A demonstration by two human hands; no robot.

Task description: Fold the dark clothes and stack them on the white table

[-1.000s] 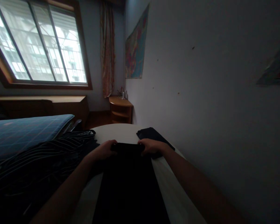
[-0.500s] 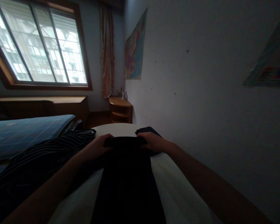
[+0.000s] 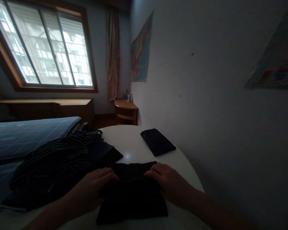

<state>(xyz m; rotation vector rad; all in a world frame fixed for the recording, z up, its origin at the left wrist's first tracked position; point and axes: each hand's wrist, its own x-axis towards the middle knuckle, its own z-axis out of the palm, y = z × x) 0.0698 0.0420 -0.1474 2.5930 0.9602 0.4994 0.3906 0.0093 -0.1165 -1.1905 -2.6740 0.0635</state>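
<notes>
Your left hand [image 3: 99,182] and right hand [image 3: 169,182] grip part-folded black cloth [image 3: 132,199]; one dark fabric rectangle [image 3: 158,142] looks done, the striped black clothing heap [image 3: 62,155] untouched.

Curtain [image 3: 113,54] beside window [image 3: 55,48], map [image 3: 141,52] on wall [image 3: 218,118]

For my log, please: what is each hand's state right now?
Left hand: closed, holding the black cloth on its left side.
Right hand: closed, holding the black cloth on its right side.

Daylight from the overexposed sliding window [image 3: 48,48], upper left, leaves all else dim. Glare dots the white tabletop [image 3: 124,137]; lower centre, black cloth [image 3: 133,191] loses detail.
</notes>
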